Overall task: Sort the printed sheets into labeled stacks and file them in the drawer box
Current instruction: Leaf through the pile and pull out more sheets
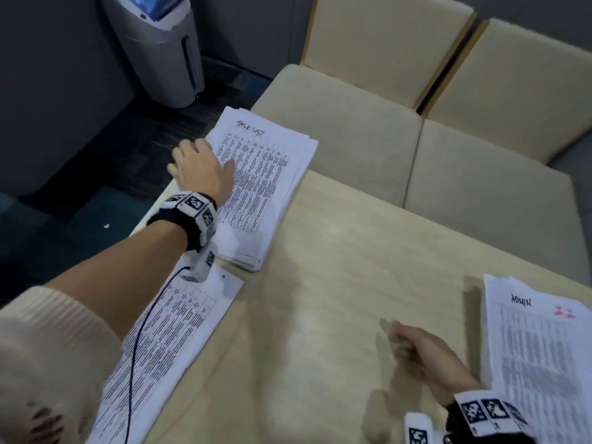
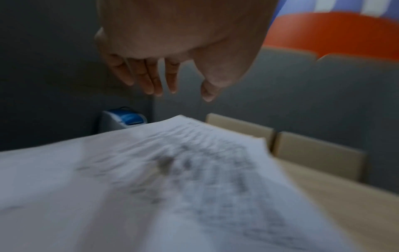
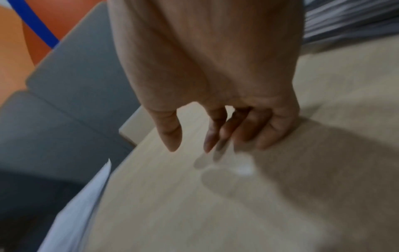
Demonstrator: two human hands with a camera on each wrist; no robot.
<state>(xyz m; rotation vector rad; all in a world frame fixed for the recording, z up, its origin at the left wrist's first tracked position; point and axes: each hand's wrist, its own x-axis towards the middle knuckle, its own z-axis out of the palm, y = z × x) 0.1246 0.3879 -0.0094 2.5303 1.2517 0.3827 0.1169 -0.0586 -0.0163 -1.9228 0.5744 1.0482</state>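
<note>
A: Looking at the left hand (image 1: 200,169) first. Reaching out over the "TASK LIST" stack (image 1: 262,184), at its left edge. Grip released, fingers (image 2: 151,80) straight and a little spread, holding nothing. From the left wrist view, hovering above the top sheet (image 2: 151,179); hard to tell about any touching.

B: Placing that stack at the far left corner of the table (image 1: 352,299), its far end overhanging toward a beige chair seat (image 1: 339,123). Sitting unevenly, edges fanned at the near corner.

A: Noting a single printed sheet (image 1: 166,341) nearer, lying along the left edge of the table, partly under the left forearm and its black cable (image 1: 137,341).

B: Turning to the right hand (image 1: 423,357). Hanging low over bare table, just left of the "ADMIN" stack (image 1: 538,354). Grip released here too, fingers (image 3: 218,129) loosely curled downward, carrying nothing. Casting a shadow right below the fingertips.

A: Locating the "ADMIN" stack at the right edge of the table, well apart from the other stack, red marks beside its handwritten label.

B: Seeing tagged wrist bands on both wrists, a cream sleeve (image 1: 48,347) pushed up the left arm.

A: Spotting a grey bin with a blue liner (image 1: 160,43) on the dark floor beyond the far stack, and a second beige chair (image 1: 499,100) beside the first.
</note>
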